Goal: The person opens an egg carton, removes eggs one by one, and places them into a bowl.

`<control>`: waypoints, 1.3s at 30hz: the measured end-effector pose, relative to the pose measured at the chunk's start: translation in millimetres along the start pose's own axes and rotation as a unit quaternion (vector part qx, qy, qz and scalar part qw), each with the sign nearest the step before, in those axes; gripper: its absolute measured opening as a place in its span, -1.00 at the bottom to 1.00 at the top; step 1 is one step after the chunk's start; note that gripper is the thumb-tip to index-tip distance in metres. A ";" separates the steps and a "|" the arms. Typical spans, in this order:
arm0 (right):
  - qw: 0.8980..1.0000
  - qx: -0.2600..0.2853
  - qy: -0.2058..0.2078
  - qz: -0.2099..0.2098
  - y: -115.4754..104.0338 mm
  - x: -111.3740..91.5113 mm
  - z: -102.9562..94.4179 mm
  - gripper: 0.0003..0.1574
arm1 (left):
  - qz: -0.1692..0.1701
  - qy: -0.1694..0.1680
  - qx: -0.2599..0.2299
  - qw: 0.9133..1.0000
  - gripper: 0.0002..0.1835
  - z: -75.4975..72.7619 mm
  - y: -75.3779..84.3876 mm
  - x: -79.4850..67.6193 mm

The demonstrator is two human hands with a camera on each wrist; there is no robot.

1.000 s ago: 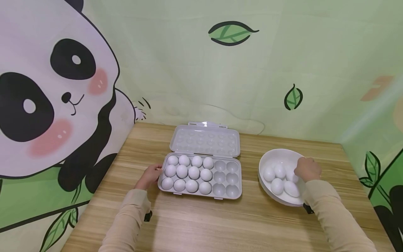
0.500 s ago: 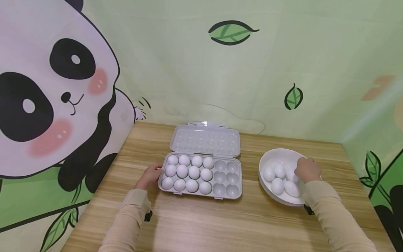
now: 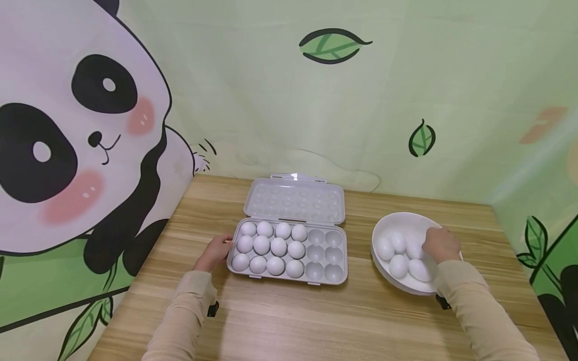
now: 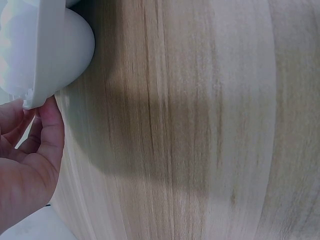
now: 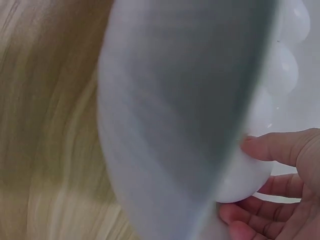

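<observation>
A grey plastic egg box [image 3: 295,278] lies with its lid folded back; white eggs fill its left columns, and the two right columns of hollows are bare. My left hand [image 3: 215,252] is at the box's left end. In the left wrist view its thumb and fingers pinch the box's rim [image 4: 44,75]. A white bowl [image 3: 384,223] with several white eggs [image 3: 398,266] stands to the right. My right hand [image 3: 442,244] reaches into it from the right. In the right wrist view, its thumb and fingers grip an egg [image 5: 247,177], partly hidden behind the bowl's wall.
The box's lid [image 3: 295,200] lies behind it, near the backdrop [image 3: 316,125] printed with a panda and leaves. Both containers stand on a wood-grain table [image 3: 280,321], with a gap of bare table between them.
Eggs in the bowl have shifted slightly to the left beside my right hand, which has barely moved. My left hand and the egg box have stayed in place.
</observation>
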State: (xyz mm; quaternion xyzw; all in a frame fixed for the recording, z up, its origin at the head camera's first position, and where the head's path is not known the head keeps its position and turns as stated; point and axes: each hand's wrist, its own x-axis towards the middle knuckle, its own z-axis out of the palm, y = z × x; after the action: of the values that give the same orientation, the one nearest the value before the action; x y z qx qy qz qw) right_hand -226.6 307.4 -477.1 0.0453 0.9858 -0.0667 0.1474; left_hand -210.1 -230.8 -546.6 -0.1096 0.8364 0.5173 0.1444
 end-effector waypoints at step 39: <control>0.996 0.086 -0.011 -0.037 -34.6 3.2 -23.0 -0.35 | -0.007 -0.010 0.006 1.000 -0.64 -1.0 2.4 -1.8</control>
State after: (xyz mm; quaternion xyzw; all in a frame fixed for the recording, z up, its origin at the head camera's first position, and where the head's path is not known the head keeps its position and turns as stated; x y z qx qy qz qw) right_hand -239.9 276.8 -452.2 0.0206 0.9758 -0.1567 0.1509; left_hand -209.3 -230.6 -543.6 -0.1096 0.8373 0.5122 0.1568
